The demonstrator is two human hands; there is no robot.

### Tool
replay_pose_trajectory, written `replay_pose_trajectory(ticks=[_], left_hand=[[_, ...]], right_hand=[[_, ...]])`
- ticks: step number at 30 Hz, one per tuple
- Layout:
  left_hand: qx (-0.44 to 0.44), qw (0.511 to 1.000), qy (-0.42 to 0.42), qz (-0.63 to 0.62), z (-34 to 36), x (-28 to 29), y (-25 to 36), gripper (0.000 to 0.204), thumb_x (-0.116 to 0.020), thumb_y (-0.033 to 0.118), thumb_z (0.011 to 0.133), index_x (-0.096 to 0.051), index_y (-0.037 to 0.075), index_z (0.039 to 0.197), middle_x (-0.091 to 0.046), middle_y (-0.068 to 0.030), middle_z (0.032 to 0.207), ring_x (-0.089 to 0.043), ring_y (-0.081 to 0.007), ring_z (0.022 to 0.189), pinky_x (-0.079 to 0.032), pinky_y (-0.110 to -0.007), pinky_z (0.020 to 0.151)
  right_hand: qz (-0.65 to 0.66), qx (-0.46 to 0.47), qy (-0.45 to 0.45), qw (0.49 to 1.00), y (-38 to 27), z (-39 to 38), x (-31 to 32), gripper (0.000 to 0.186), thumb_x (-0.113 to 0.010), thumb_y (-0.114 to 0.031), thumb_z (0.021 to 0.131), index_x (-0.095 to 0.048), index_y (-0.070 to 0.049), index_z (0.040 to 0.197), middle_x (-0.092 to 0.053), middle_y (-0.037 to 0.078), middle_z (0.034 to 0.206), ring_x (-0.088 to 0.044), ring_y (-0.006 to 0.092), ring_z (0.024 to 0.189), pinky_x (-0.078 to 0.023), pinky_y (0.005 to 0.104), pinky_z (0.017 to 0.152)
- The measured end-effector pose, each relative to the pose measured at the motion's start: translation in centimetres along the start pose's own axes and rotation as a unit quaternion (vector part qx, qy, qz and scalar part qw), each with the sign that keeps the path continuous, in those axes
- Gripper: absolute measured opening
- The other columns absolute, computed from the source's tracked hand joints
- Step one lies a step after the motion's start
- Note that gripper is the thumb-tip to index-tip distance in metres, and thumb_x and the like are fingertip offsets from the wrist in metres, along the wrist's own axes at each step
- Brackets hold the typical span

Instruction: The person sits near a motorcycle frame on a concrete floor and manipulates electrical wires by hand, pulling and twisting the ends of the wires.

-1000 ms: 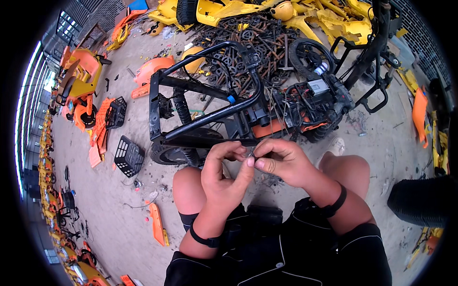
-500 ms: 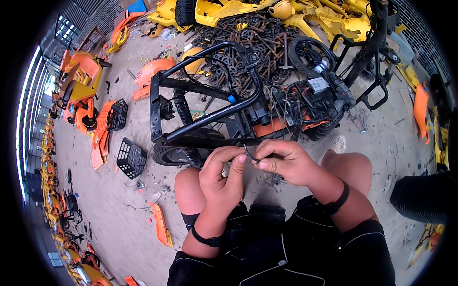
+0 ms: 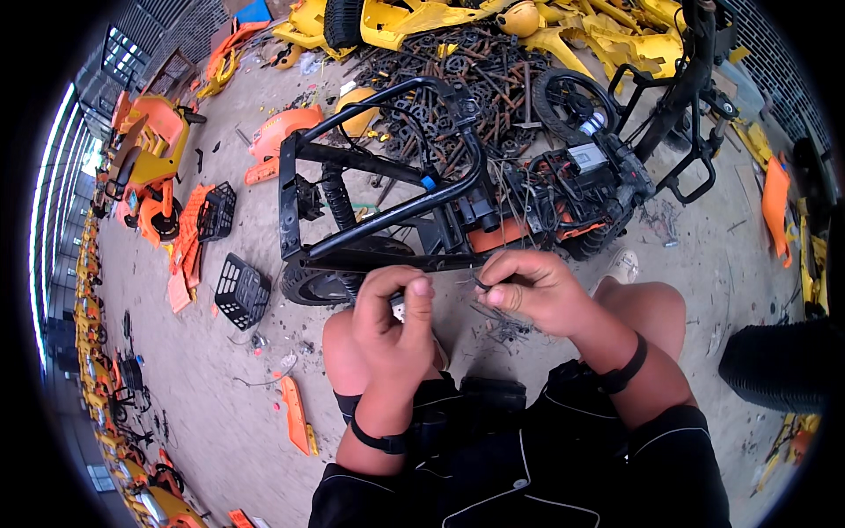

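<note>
My left hand (image 3: pixel 392 317) is closed in a loose curl with the thumb upright; whatever it holds, if anything, is hidden. A little to its right, my right hand (image 3: pixel 528 295) pinches a thin dark wire or strip (image 3: pixel 482 286) between thumb and forefinger. Both hands are above my bent knees, just in front of the black tubular frame (image 3: pixel 392 218) of a stripped scooter. The frame carries a black spring shock, a rear wheel, a blue clip and, at the right, exposed wiring and a silver box (image 3: pixel 586 157).
Behind the frame lie a pile of rusty metal parts (image 3: pixel 431 62) and yellow body panels (image 3: pixel 634 48). Black crates (image 3: pixel 242 290) and orange panels (image 3: pixel 295 414) lie on the left. A long row of scooters lines the left edge. A dark ribbed object (image 3: pixel 775 365) is at my right.
My hands have drawn apart: the left has moved left and away from the thin piece, which stays in my right hand's fingers.
</note>
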State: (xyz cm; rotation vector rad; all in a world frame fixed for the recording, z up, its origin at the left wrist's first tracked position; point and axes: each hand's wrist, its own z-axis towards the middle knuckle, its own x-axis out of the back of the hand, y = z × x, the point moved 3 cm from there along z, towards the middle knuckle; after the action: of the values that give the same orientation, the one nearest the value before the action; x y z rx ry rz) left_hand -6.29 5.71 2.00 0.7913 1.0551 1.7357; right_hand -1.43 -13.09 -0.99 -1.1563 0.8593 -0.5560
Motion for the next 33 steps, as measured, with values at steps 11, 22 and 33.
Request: replay_pose_trajectory(ticks=[11,22,33], left_hand=[[-0.075,0.992,-0.098,0.017,0.3,-1.4,0.6,0.02,-0.069,-0.001,0.089,-0.063,-0.001,0.107,-0.065,-0.014,0.101,-0.065,-0.0186,0.084,-0.052,-0.029,0.076],[-0.128,0.983,-0.114,0.069,0.4,-1.3,0.8,0.018,-0.07,-0.006,0.083,-0.062,0.0,0.097,-0.064,-0.0134,0.1,-0.062,-0.0211,0.092,-0.05,-0.03,0.083],[-0.154,0.978,-0.075,0.121,0.7,-0.8,1.4,0.021,-0.073,-0.007,0.078,-0.063,0.001,0.094,-0.066,-0.0119,0.092,-0.064,-0.0225,0.083,-0.052,-0.031,0.075]], right_hand=[[0.008,-0.016,0.006,1.0,-0.1,-0.2,0.0,0.016,-0.071,-0.008,0.094,-0.067,0.001,0.106,-0.064,0.003,0.101,-0.058,0.0095,0.094,-0.048,0.0263,0.083],[-0.028,-0.026,-0.009,0.999,-0.2,-0.2,-0.1,0.017,-0.07,-0.01,0.095,-0.068,0.0,0.107,-0.065,0.002,0.101,-0.058,0.0083,0.093,-0.049,0.0255,0.082],[-0.032,-0.041,0.001,0.999,0.0,-0.3,-0.1,0.015,-0.07,-0.01,0.095,-0.068,0.0,0.106,-0.064,0.0,0.097,-0.057,0.0067,0.09,-0.048,0.0243,0.08]])
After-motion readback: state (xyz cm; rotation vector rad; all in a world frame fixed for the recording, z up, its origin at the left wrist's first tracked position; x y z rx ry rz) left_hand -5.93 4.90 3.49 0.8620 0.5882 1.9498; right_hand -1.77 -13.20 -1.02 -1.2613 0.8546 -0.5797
